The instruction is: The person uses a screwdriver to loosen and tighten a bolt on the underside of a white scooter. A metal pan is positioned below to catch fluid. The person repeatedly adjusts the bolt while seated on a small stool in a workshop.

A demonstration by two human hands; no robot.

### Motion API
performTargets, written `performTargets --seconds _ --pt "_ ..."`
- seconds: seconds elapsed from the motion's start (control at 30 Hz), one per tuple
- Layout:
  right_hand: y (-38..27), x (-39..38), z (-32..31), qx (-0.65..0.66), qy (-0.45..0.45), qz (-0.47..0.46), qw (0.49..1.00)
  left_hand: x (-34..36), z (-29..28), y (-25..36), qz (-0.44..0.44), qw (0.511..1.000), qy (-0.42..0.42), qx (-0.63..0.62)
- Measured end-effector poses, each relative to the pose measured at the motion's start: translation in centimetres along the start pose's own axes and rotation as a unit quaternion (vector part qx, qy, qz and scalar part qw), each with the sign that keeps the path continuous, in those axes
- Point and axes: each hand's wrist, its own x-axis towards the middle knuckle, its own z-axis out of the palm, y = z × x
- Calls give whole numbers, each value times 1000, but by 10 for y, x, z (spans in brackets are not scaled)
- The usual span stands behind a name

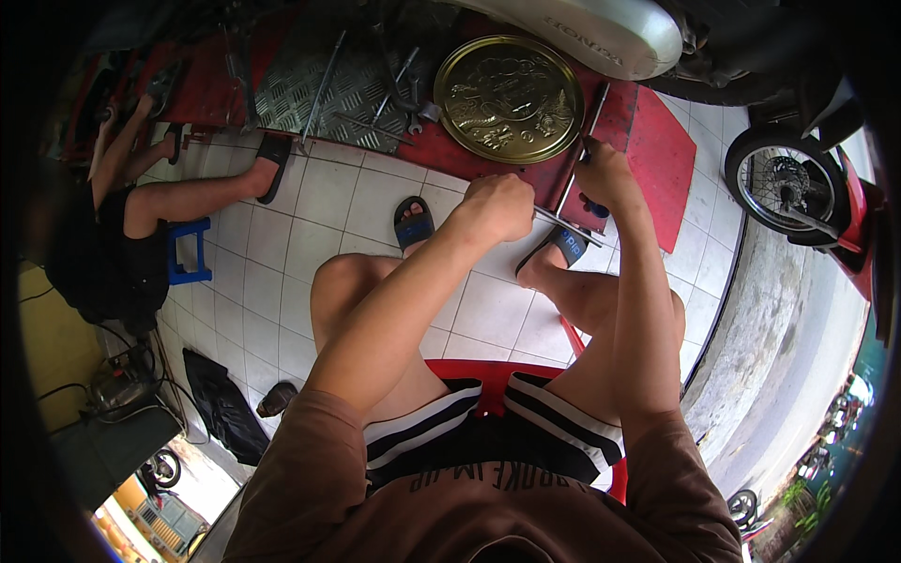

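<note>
A metal T-handle wrench (569,188) lies between my two hands, its long shaft slanting up toward the red platform and its crossbar nearest me. My left hand (502,207) is closed in a fist on the left end of the crossbar. Fingers of my right hand (608,175) are curled at the shaft, higher up and to the right; a small dark piece shows by the fingertips, too little to name. Beneath that hand is a dark blue object (593,207), partly covered. A round golden embossed tray (509,99) rests on the platform just beyond my hands.
The red platform (662,159) has a metal tread plate (282,98) with several wrenches and rods. Above it sits a motorcycle's silver engine cover (610,36). Another person (113,235) sits at left near a blue stool (190,251). A motorcycle wheel (786,180) stands at right.
</note>
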Motion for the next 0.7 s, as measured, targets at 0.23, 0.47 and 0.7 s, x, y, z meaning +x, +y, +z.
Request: performTargets --seconds 0.23,0.47,0.7 --pt "13 6 -1 21 105 -67 992 2 -1 3 5 1000 2 1" --pt "-14 -10 -17 110 95 3 989 1 2 -2 2 1000 6 0" --pt "5 -2 -9 -25 37 24 999 3 3 -1 4 1000 -1 3"
